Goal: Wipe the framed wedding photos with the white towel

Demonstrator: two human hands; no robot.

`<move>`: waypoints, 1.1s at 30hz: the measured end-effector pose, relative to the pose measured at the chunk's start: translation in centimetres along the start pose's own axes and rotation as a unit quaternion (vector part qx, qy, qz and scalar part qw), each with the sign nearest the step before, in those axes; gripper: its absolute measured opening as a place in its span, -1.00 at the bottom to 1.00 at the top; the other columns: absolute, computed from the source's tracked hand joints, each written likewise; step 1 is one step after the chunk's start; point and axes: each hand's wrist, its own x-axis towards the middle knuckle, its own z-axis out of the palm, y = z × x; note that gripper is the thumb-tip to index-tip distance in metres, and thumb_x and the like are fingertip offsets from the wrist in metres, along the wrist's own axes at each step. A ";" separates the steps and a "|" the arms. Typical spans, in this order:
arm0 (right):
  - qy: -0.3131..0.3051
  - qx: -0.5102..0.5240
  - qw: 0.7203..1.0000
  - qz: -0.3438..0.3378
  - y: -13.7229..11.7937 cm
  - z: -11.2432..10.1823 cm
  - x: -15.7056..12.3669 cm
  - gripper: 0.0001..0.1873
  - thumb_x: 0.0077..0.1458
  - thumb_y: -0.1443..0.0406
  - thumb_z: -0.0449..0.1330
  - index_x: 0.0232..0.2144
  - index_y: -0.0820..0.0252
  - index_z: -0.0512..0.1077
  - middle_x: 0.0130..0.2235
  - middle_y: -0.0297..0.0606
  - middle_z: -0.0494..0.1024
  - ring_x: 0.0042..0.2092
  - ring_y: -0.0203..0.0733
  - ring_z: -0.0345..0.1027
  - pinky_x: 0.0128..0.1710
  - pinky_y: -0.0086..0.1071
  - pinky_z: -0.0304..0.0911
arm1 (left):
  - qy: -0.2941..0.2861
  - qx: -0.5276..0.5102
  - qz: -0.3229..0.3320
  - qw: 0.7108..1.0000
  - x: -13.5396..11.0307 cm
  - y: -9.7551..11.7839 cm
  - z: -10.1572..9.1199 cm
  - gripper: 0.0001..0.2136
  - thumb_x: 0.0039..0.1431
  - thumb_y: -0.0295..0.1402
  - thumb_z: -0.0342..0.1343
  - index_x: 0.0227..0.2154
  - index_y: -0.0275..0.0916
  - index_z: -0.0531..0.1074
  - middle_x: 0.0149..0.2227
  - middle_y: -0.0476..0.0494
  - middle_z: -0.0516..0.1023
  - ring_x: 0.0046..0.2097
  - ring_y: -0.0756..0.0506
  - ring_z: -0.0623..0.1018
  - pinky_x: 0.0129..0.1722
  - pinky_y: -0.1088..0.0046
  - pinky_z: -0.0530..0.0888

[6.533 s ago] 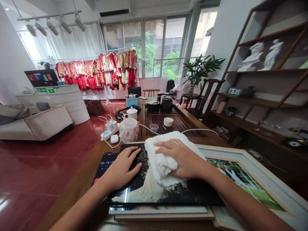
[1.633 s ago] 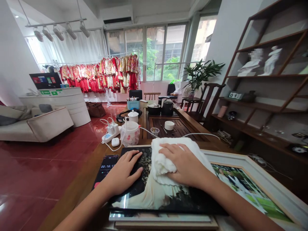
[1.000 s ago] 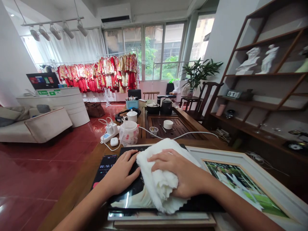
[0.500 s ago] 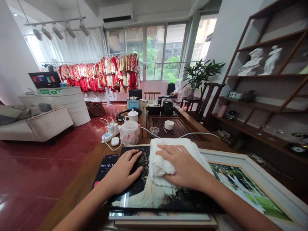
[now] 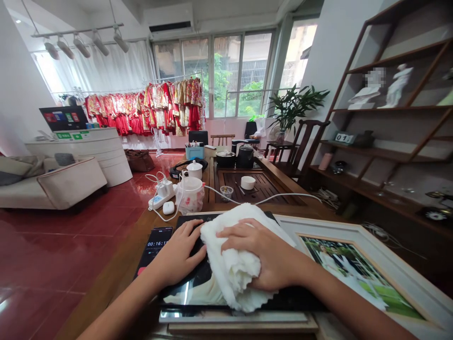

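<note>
A white towel [image 5: 226,245] lies bunched on a glossy dark photo panel [image 5: 194,290]. My right hand [image 5: 264,252] presses down on the towel, fingers curled over its folds and gripping it. On the panel's left side my left hand [image 5: 186,250] rests flat with fingers stretched out and nothing in it; its fingertips are near the towel's left edge. Beneath the panel are more frames, whose light edges [image 5: 233,317] show at the front. Most of the panel's picture is hidden by the towel and hands.
A framed wedding photo [image 5: 361,274] lies to the right. Left of the panel is a phone [image 5: 154,248] showing a timer. Behind stand a plastic-wrapped container [image 5: 190,193], a power strip [image 5: 162,196], a lidded white cup [image 5: 194,170] and a tea tray [image 5: 269,189] crossed by a white cable.
My right hand has moved the towel left and toward me, bunching it and covering more of the panel's middle and front. The left hand stays in place.
</note>
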 end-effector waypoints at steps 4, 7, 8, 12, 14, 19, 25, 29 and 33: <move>0.030 -0.060 0.995 0.068 0.2 0.8 0.2 -0.45 -0.12 0.18 0.24 0.01 -0.02 0.38 0.21 -0.21 0.33 0.17 0.05 0.21 0.19 0.02 -0.09 | 0.003 0.001 -0.008 1.000 -0.1 -0.1 0.1 -0.55 0.34 -0.21 -0.03 0.25 -0.10 0.17 0.26 -0.16 0.23 0.26 -0.21 0.27 0.26 0.12 0.24; 0.061 -0.125 0.981 0.138 0.8 1.4 0.3 -0.41 -0.08 0.15 0.23 0.06 0.04 0.36 0.23 -0.13 0.30 0.18 0.12 0.19 0.16 0.08 -0.06 | 0.003 -0.002 -0.012 1.000 -0.2 -0.2 0.0 -0.54 0.35 -0.18 -0.04 0.26 -0.10 0.16 0.26 -0.17 0.23 0.25 -0.21 0.28 0.26 0.13 0.24; 0.072 -0.142 0.975 0.156 1.1 1.5 0.3 -0.41 -0.06 0.13 0.22 0.07 0.06 0.35 0.23 -0.09 0.30 0.17 0.13 0.19 0.15 0.09 -0.04 | 0.004 -0.003 -0.013 1.000 -0.3 -0.2 0.0 -0.54 0.35 -0.17 -0.05 0.26 -0.10 0.16 0.26 -0.16 0.23 0.25 -0.21 0.29 0.25 0.13 0.25; 0.085 -0.167 0.967 0.172 1.6 1.8 0.2 -0.43 -0.02 0.11 0.19 0.07 0.08 0.35 0.22 -0.05 0.31 0.16 0.14 0.20 0.13 0.10 -0.02 | 0.000 0.000 -0.017 1.000 -0.4 -0.1 -0.2 -0.54 0.35 -0.16 -0.06 0.26 -0.10 0.15 0.26 -0.16 0.22 0.26 -0.19 0.27 0.26 0.15 0.23; 0.073 -0.155 0.973 0.154 1.6 1.6 0.2 -0.42 -0.03 0.13 0.19 0.07 0.08 0.35 0.23 -0.07 0.30 0.18 0.13 0.18 0.14 0.10 -0.05 | -0.004 0.001 -0.018 1.000 -0.4 -0.1 -0.2 -0.54 0.36 -0.16 -0.07 0.27 -0.10 0.14 0.27 -0.16 0.21 0.26 -0.19 0.26 0.27 0.15 0.22; 0.038 -0.080 0.994 0.070 0.7 0.7 0.2 -0.44 -0.14 0.17 0.23 0.00 0.00 0.39 0.21 -0.20 0.33 0.18 0.07 0.20 0.17 0.05 -0.12 | -0.002 0.001 -0.016 1.000 -0.2 0.0 0.0 -0.55 0.35 -0.18 -0.05 0.26 -0.12 0.15 0.26 -0.15 0.22 0.26 -0.19 0.26 0.27 0.15 0.22; 0.004 -0.022 0.999 -0.024 0.0 0.2 0.1 -0.50 -0.15 0.24 0.22 -0.05 -0.02 0.40 0.21 -0.31 0.34 0.14 -0.01 0.26 0.19 -0.04 -0.15 | -0.007 0.003 -0.002 1.000 0.3 0.0 0.0 -0.61 0.36 -0.20 -0.07 0.20 -0.13 0.23 0.25 -0.15 0.24 0.26 -0.17 0.26 0.28 0.18 0.22; 0.017 -0.032 0.999 -0.005 0.0 0.5 0.1 -0.48 -0.14 0.24 0.22 -0.04 -0.02 0.39 0.21 -0.31 0.34 0.14 -0.01 0.25 0.19 -0.04 -0.14 | -0.008 0.001 -0.001 1.000 0.4 0.1 -0.1 -0.60 0.36 -0.21 -0.06 0.22 -0.12 0.20 0.25 -0.14 0.24 0.26 -0.16 0.26 0.28 0.19 0.22; 0.036 -0.055 0.997 0.042 0.4 1.0 0.2 -0.46 -0.15 0.21 0.24 -0.02 -0.04 0.38 0.19 -0.32 0.36 0.15 0.00 0.24 0.17 -0.04 -0.09 | -0.012 0.009 -0.010 1.000 0.1 0.1 0.0 -0.56 0.35 -0.21 -0.05 0.25 -0.14 0.16 0.26 -0.16 0.22 0.26 -0.17 0.25 0.28 0.18 0.21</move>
